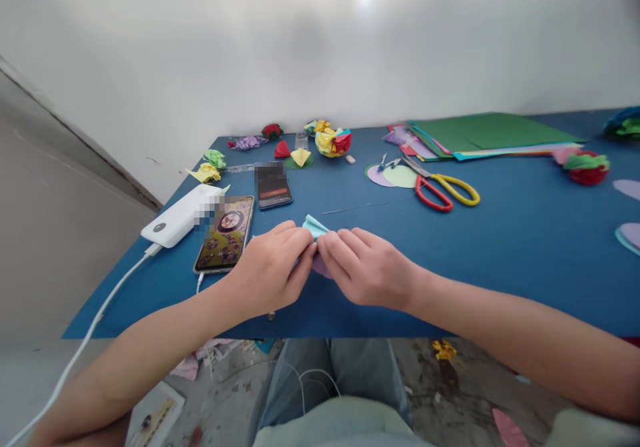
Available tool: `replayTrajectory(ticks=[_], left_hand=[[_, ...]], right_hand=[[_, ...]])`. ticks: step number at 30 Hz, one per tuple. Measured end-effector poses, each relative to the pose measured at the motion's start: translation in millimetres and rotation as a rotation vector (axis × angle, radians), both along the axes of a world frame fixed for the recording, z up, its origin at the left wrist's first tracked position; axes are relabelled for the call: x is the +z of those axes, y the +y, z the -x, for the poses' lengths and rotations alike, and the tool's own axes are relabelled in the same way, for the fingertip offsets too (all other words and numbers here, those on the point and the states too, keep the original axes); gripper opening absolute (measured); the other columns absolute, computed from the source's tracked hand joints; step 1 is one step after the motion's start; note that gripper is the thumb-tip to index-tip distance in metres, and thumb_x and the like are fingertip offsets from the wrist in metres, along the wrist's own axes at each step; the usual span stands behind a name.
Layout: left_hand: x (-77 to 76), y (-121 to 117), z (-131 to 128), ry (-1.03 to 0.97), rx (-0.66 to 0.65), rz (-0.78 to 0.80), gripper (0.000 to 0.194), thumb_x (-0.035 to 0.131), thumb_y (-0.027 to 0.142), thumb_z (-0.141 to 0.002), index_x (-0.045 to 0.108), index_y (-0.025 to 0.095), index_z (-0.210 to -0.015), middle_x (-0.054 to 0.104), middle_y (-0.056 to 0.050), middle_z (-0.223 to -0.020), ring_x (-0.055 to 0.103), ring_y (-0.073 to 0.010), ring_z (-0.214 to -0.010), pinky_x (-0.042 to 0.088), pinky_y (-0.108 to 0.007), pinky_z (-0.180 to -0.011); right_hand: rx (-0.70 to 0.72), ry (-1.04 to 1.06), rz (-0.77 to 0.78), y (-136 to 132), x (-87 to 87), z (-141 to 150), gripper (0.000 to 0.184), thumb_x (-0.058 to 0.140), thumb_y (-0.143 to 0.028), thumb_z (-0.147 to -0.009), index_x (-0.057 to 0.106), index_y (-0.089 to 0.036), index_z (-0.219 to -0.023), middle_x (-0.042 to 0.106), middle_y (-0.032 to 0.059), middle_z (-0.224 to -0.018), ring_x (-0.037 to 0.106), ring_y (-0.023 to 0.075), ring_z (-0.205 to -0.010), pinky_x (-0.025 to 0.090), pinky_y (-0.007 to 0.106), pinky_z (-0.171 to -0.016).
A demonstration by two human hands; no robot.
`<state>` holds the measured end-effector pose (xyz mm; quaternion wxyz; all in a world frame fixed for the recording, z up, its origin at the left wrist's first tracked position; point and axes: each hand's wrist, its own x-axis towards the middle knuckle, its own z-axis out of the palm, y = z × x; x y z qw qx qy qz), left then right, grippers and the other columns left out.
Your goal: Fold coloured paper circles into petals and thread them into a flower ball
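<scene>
Between both hands, above the front part of the table, is a folded piece of light blue paper (315, 226). My left hand (277, 263) pinches its left side, thumb and forefinger together. On the other side my right hand (367, 265) grips the paper with curled fingers. The lower part of the paper is hidden by the fingers. A purple paper piece (323, 266) shows just below the fingertips; whether it is held or lies on the table I cannot tell. Beyond the hands lies a thin needle-like wire (347, 208).
Scissors (440, 188) with red and yellow handles lie beside paper circles (400, 176). Coloured sheets (495, 133) are stacked at the back right. Two phones (227, 233) and a white power bank (183, 217) with a cable occupy the left. Paper flowers (333, 142) line the back of the blue table (525, 233).
</scene>
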<state>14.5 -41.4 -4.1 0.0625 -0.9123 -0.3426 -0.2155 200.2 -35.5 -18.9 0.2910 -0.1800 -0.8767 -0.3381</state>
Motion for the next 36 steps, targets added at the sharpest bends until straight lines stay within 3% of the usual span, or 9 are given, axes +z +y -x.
replayTrajectory(ticks=[5,8,10,14,17,30,36], left_hand=[[1.2,4.7,6.0,0.239,-0.137,-0.368,0.01,0.043,0.014,-0.084,0.051,0.014,-0.078,0.047,-0.002,-0.066,0.04,-0.0153,-0.064,0.037,-0.028,-0.057],[2.2,4.7,8.3,0.325,-0.19,-0.556,0.01,0.043,0.011,-0.084,0.053,0.012,-0.087,0.049,-0.003,-0.068,0.043,-0.015,-0.065,0.039,-0.028,-0.057],[1.7,4.0,7.9,0.347,-0.184,-0.595,0.009,0.045,0.013,-0.084,0.053,0.012,-0.087,0.049,-0.003,-0.068,0.044,-0.015,-0.065,0.039,-0.028,-0.057],[-0.4,3.6,5.4,0.346,-0.147,-0.528,0.013,0.048,0.022,-0.084,0.049,0.015,-0.073,0.044,-0.001,-0.062,0.042,-0.0151,-0.06,0.035,-0.03,-0.053],[-0.2,4.2,4.9,0.327,-0.136,-0.521,0.012,0.047,0.017,-0.084,0.047,0.015,-0.072,0.043,-0.001,-0.061,0.041,-0.0149,-0.06,0.033,-0.029,-0.052],[-1.5,3.9,3.8,0.286,-0.115,-0.574,0.013,0.04,0.012,-0.085,0.051,0.013,-0.078,0.045,-0.002,-0.062,0.042,-0.0149,-0.058,0.036,-0.03,-0.055],[-2.9,3.6,2.3,0.289,-0.091,-0.574,0.008,0.046,0.013,-0.083,0.051,0.013,-0.076,0.046,-0.002,-0.061,0.042,-0.0144,-0.058,0.037,-0.029,-0.055]], right_hand=[[0.154,0.109,0.422,11.0,2.9,-11.1,0.02,0.042,-0.017,-0.089,0.06,-0.012,-0.083,0.059,0.0067,-0.079,0.055,0.0127,-0.07,0.046,0.025,-0.061],[0.221,0.148,0.54,13.9,3.5,-14.7,0.019,0.042,-0.019,-0.09,0.06,-0.015,-0.087,0.061,0.0055,-0.085,0.056,0.0107,-0.074,0.047,0.022,-0.065],[0.241,0.161,0.511,13.8,2.6,-14.0,0.019,0.042,-0.018,-0.09,0.06,-0.015,-0.083,0.062,0.005,-0.082,0.057,0.0108,-0.073,0.048,0.023,-0.067],[0.238,0.164,0.377,11.8,-0.4,-9.4,0.023,0.045,-0.014,-0.088,0.059,-0.014,-0.07,0.061,0.0045,-0.073,0.056,0.0114,-0.068,0.049,0.024,-0.066],[0.216,0.183,0.332,10.0,-1.6,-7.2,0.022,0.046,-0.014,-0.088,0.059,-0.013,-0.07,0.06,0.0041,-0.071,0.055,0.0115,-0.067,0.05,0.024,-0.065],[0.158,0.21,0.319,8.3,-3.9,-4.9,0.016,0.045,-0.014,-0.087,0.057,-0.012,-0.076,0.058,0.0079,-0.08,0.056,0.0153,-0.079,0.051,0.028,-0.069],[0.157,0.186,0.313,9.1,-4.9,-4.8,0.016,0.044,-0.012,-0.087,0.057,-0.01,-0.078,0.058,0.0098,-0.083,0.056,0.017,-0.081,0.051,0.03,-0.071]])
